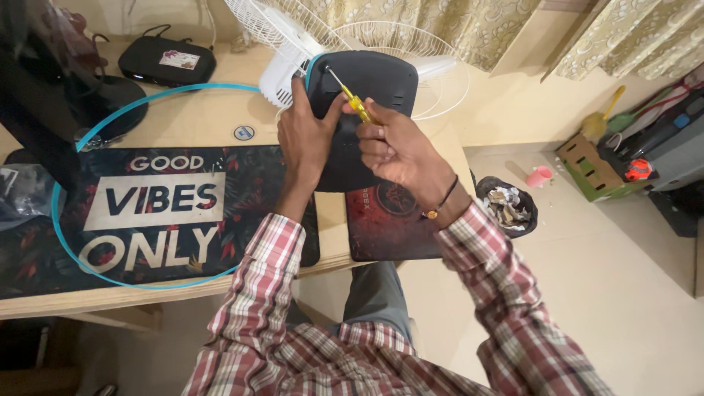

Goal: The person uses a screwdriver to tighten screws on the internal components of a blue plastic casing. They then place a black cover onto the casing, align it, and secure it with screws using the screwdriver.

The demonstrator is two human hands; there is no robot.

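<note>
My left hand point(304, 136) grips the left edge of a dark rounded fan base point(374, 81) held upright over the desk. My right hand point(400, 150) is closed on a small yellow-handled screwdriver point(357, 106). Its metal tip points up-left and touches the upper left part of the base. Behind the base lie a white wire fan grille point(433, 51) and a white fan body point(282, 70). Both my arms wear red and white checked sleeves.
A wooden desk point(191, 117) holds a large dark printed mat point(158, 213), a small red-black mouse pad point(389, 224), a thin blue ring point(66, 242) and a black box point(167, 62) at the back. A dark bin point(507, 205), pink cup point(539, 176) and clutter sit on the floor at right.
</note>
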